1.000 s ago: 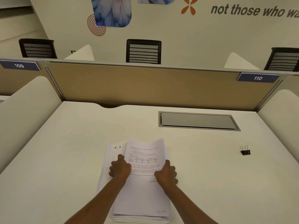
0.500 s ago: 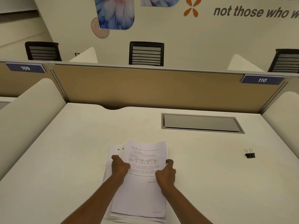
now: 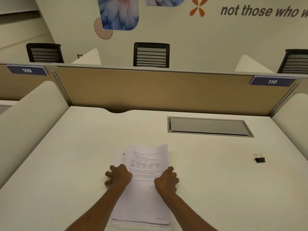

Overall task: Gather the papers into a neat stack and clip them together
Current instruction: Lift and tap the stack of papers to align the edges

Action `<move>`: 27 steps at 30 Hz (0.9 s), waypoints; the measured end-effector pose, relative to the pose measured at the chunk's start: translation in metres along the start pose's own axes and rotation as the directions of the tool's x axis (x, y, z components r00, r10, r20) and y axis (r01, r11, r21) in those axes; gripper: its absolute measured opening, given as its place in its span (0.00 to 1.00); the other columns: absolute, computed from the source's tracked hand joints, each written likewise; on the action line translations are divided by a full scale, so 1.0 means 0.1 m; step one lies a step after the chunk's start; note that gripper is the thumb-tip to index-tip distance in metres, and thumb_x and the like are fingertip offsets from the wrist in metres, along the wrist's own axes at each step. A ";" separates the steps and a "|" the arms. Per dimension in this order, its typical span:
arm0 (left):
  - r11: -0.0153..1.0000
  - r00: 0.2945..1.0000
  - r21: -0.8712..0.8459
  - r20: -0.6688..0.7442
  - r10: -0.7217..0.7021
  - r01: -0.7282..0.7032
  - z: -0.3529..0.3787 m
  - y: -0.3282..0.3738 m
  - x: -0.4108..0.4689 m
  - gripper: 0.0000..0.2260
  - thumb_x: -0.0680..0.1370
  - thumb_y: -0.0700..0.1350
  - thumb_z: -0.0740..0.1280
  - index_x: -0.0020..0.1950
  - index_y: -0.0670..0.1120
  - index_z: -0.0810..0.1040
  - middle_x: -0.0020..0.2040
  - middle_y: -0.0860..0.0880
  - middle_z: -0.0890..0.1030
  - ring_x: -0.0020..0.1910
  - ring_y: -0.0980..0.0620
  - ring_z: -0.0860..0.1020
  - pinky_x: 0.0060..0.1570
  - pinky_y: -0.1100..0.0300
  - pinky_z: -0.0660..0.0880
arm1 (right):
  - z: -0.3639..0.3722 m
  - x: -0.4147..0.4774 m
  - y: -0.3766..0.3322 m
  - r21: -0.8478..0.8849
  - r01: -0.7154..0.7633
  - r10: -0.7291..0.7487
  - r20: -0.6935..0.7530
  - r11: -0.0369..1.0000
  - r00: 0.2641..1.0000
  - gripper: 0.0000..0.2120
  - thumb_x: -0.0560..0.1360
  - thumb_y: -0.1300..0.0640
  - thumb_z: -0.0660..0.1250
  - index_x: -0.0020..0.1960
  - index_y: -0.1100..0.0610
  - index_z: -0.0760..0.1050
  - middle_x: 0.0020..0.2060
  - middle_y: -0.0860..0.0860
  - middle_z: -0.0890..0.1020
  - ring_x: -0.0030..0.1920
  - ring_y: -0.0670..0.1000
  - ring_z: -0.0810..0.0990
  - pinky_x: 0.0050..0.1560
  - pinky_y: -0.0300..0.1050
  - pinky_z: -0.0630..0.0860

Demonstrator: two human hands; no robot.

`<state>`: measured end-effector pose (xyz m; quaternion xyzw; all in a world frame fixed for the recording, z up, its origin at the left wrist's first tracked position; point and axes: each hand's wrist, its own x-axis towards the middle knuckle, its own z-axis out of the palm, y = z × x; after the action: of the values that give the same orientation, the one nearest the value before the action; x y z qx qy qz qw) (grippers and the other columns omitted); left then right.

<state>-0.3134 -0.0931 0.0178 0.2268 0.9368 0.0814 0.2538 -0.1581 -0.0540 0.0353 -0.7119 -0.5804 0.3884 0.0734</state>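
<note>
A loose stack of white printed papers [image 3: 145, 164] lies on the white desk [image 3: 66, 164] right in front of me, the top sheet shifted right of the sheets beneath. My left hand [image 3: 118, 176] presses against the stack's left edge, fingers curled over the lower sheets. My right hand [image 3: 166, 180] grips the right edge with curled fingers. A black binder clip [image 3: 259, 158] with its wire handles up sits apart on the desk, far to the right of the papers.
A grey cable hatch [image 3: 208, 126] is set into the desk behind the papers. A tan partition [image 3: 150, 90] closes the back, and cream side dividers [image 3: 30, 117] flank the desk. Black chairs stand beyond the partition.
Both hands slid outward from on top of the sheets to the stack's side edges. The lower sheets' overhang at the left has narrowed.
</note>
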 end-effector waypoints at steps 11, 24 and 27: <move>0.977 1.000 -0.214 0.001 -0.006 0.006 -0.15 -0.16 0.17 0.15 0.70 0.44 0.72 0.55 0.45 0.75 0.57 0.41 0.75 0.52 0.40 0.74 0.54 0.51 0.70 | 0.06 0.04 -0.02 0.094 0.039 -0.045 0.059 0.995 0.997 0.21 0.70 0.63 0.63 0.61 0.58 0.63 0.58 0.59 0.71 0.60 0.61 0.69 0.59 0.56 0.74; 0.670 0.966 -0.738 0.222 0.134 0.076 -0.15 -0.46 0.55 0.33 0.49 0.42 0.82 0.52 0.37 0.80 0.50 0.38 0.84 0.47 0.36 0.84 0.53 0.39 0.79 | 0.08 0.06 -0.02 0.183 0.076 -0.098 0.115 0.980 0.989 0.22 0.62 0.58 0.64 0.54 0.50 0.63 0.50 0.50 0.75 0.53 0.55 0.76 0.54 0.60 0.76; 0.589 0.920 -0.804 0.288 0.267 0.081 -0.26 -0.46 0.46 0.29 0.51 0.36 0.80 0.51 0.36 0.82 0.49 0.36 0.85 0.48 0.34 0.84 0.53 0.35 0.78 | 0.09 0.08 -0.01 0.260 0.095 -0.134 0.135 0.961 0.982 0.22 0.60 0.58 0.65 0.52 0.50 0.63 0.48 0.49 0.78 0.49 0.53 0.78 0.50 0.58 0.79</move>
<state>-0.3800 -0.1135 0.0077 0.1488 0.7175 0.4621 0.4995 -0.1644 -0.0495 0.0263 -0.6304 -0.5704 0.5072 0.1416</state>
